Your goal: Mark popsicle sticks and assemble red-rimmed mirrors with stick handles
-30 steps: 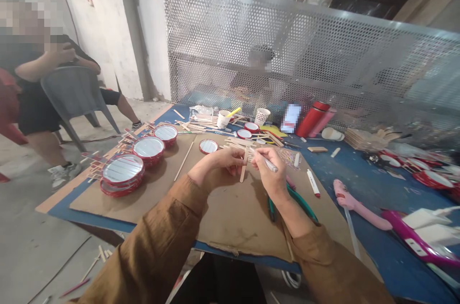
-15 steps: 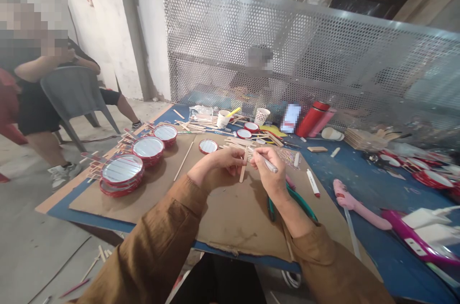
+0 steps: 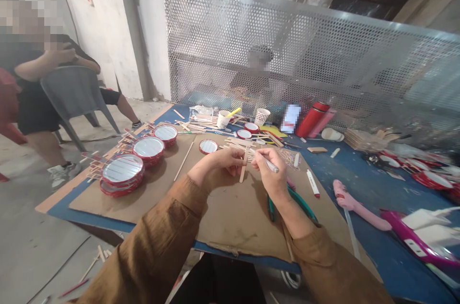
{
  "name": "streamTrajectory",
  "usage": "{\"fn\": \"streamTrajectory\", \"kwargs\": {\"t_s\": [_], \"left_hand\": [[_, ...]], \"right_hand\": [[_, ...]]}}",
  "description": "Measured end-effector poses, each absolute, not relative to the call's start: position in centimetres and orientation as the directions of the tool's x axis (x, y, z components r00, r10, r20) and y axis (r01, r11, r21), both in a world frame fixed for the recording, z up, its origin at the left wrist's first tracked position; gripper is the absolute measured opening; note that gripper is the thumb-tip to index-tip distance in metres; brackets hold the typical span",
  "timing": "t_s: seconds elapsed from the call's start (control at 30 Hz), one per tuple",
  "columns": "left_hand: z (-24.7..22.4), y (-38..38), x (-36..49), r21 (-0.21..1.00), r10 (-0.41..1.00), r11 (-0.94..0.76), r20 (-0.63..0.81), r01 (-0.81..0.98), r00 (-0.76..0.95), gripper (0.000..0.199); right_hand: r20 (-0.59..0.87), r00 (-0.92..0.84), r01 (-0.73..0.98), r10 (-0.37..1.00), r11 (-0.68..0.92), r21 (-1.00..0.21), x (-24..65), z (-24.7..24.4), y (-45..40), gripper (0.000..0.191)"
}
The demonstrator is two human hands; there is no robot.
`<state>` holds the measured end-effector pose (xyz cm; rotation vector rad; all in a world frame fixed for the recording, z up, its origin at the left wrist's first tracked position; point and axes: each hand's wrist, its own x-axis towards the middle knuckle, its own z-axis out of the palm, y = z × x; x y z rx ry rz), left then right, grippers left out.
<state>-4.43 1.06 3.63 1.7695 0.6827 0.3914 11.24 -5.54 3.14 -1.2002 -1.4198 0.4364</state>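
Note:
My left hand (image 3: 230, 160) pinches a flat wooden craft stick (image 3: 243, 172) above the cardboard sheet (image 3: 230, 217). Just to its right, my right hand (image 3: 271, 169) is closed around a white marker (image 3: 271, 167), its tip end close to the stick; whether they touch I cannot tell. Under my right wrist lie green-handled pliers (image 3: 304, 204). A small red-rimmed disc (image 3: 208, 146) rests beyond my left hand, and loose craft sticks (image 3: 239, 143) are heaped behind both hands. Another white marker with a red end (image 3: 313, 183) lies to the right of my right hand.
Stacked red-rimmed round pieces (image 3: 122, 169) with stick handles line the left edge. A pink glue gun (image 3: 359, 205) and a purple power strip (image 3: 413, 239) lie right. Paper cups (image 3: 223, 120), a red bottle (image 3: 313, 119) and a perforated metal panel (image 3: 230, 30) stand behind. A person (image 3: 53, 62) sits left.
My right hand has shifted very slightly with the marker in it. My left hand and the craft stick stay in nearly the same place.

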Motion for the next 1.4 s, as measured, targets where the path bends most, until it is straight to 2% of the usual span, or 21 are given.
{"fn": "streamTrajectory", "kwargs": {"t_s": [0.2,0.73,0.9,1.4], "left_hand": [[3.52,1.11,-4.36,0.95,0.625,-0.194,-0.074,0.246,0.777,0.018],[3.48,1.11,-4.43,0.953,0.617,-0.195,-0.063,0.23,0.784,0.024],[3.32,1.21,-4.45,0.955,0.609,-0.204,-0.049,0.217,0.791,0.021],[2.96,1.51,-4.34,0.959,0.608,-0.193,-0.05,0.209,0.792,0.025]], "right_hand": [[0.525,0.145,0.401,0.839,0.435,-0.806,11.25,2.95,-5.53,0.021],[0.498,0.209,0.389,0.842,0.395,-0.832,11.29,3.13,-5.58,0.022],[0.521,0.155,0.367,0.84,0.44,-0.819,11.38,2.96,-5.34,0.021],[0.511,0.158,0.408,0.845,0.416,-0.813,11.42,2.91,-5.39,0.019]]}}
